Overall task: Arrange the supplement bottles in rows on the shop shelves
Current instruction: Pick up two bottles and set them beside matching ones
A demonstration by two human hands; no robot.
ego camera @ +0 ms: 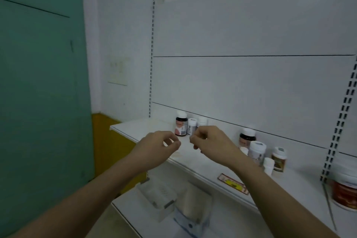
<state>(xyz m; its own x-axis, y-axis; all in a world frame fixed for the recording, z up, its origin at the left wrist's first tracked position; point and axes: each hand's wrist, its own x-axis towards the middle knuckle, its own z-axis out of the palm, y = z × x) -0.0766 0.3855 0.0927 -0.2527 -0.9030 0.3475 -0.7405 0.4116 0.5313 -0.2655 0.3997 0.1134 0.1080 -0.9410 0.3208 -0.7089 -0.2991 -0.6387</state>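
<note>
Over the front edge of the white shop shelf (135,129), I see the left hand (154,148) and the right hand (210,144) hovering close together, fingers loosely curled and grasping nothing that I can make out. A dark supplement bottle with a white cap (181,124) and two small white bottles (192,126) stand near the back-left corner. A second cluster of white-capped bottles (257,150) stands further right.

Two bare forearms, no sleeves in view; hands — left (157,146), right (209,142) — without rings, watch, gloves
</note>
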